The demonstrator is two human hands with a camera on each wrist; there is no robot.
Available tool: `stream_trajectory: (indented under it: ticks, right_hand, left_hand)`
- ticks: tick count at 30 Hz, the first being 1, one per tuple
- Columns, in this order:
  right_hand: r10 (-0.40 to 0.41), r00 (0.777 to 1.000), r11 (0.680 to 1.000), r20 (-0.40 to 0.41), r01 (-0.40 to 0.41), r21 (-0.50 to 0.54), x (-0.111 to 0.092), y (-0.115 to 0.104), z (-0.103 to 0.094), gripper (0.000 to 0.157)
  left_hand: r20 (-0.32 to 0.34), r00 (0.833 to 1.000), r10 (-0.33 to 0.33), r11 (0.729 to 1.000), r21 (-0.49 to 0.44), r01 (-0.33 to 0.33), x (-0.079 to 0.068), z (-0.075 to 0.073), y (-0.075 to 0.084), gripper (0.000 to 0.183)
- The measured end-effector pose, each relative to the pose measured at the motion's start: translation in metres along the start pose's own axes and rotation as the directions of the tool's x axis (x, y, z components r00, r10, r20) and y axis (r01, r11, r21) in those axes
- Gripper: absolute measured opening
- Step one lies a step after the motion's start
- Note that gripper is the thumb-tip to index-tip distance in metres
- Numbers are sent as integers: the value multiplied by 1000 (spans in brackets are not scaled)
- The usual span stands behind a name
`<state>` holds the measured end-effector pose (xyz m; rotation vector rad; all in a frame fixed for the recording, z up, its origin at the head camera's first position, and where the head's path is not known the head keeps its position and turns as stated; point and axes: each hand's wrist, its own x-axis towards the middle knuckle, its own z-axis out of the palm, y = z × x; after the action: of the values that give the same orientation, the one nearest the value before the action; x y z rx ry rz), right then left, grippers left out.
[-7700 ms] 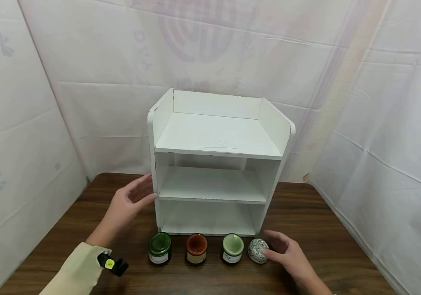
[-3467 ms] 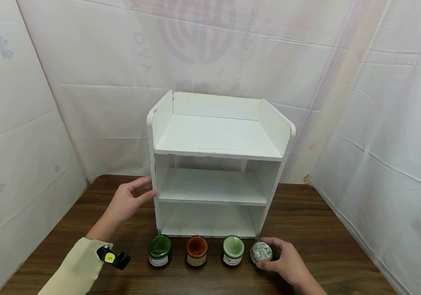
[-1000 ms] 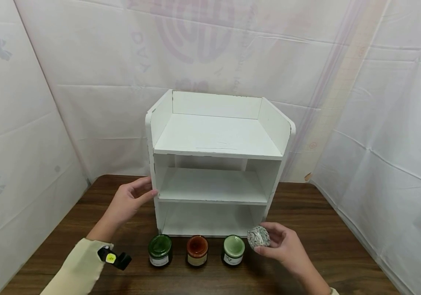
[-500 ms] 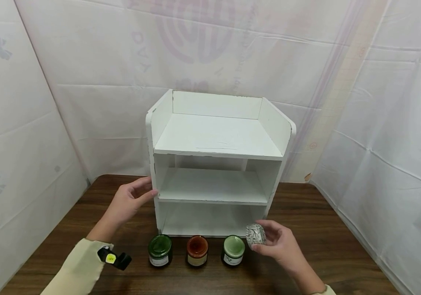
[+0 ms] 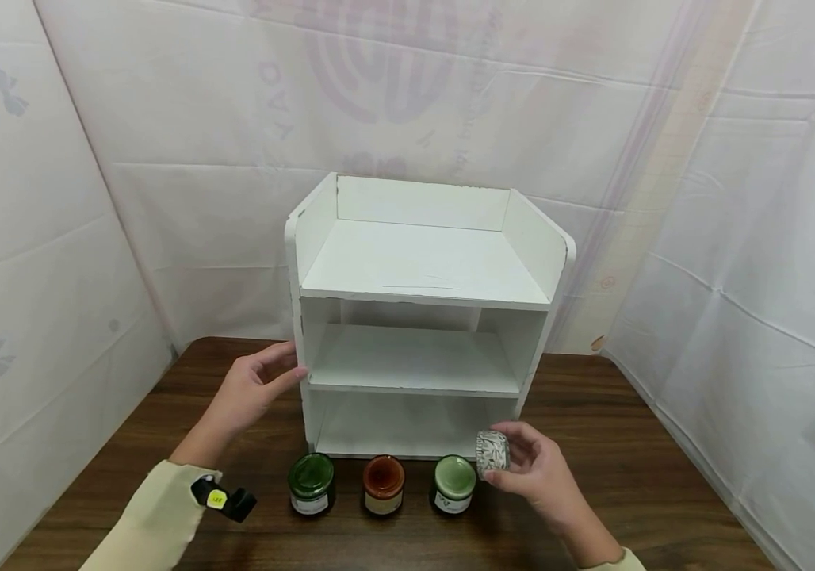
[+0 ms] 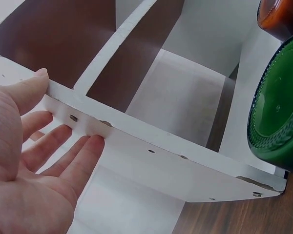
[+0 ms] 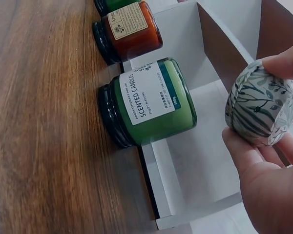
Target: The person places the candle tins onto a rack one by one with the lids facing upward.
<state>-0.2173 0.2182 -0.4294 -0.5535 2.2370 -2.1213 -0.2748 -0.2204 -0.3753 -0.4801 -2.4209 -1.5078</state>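
Note:
My right hand point(image 5: 546, 480) pinches a small round tin point(image 5: 492, 454) with a leaf pattern between thumb and fingers. The tin is raised off the table and tipped on its side, beside a light green scented candle point(image 7: 158, 105). At the left side of a white shelf unit point(image 5: 422, 262), my left hand point(image 5: 239, 396) rests its thumb on the front edge, its fingers on the outer panel point(image 6: 151, 165). Along the shelf's front stand three glass candle jars on their black lids: the light green one, an orange-brown one point(image 5: 383, 480) and a dark green one point(image 5: 311, 480).
The shelf unit has an open top tray with raised sides and two levels below. It stands on a dark wooden table point(image 5: 636, 460). White sheeting point(image 5: 200, 222) hangs behind and at both sides. A black strap device point(image 5: 222, 500) sits on the left wrist.
The tin stood on the table, with the right hand closing round it. It is now lifted, turned onto its side and shifted slightly left. The left hand has hardly moved; the jars keep their places.

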Motion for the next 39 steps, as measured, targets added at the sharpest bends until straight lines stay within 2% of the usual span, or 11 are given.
stream_trajectory:
  ticks: [7,13,22,39]
  right_hand:
    - [3,1000,1000,-12,-3,12,4,0,3,66]
    - [8,1000,1000,-24,-8,-24,6,-5,5,62]
    - [-39,999,998,-4,38,-52,8,-9,9,59]
    - [-123,991,991,44,120,66,15,-12,20,58]
  left_hand:
    - [0,1000,-7,1000,2,7,-1,1,3,51]
    - [2,1000,-8,1000,4,8,-2,1,7,50]
    - [1,1000,-25,999,26,25,-1,2,6,52]
    - [7,999,-35,999,4,35,-2,0,5,52]
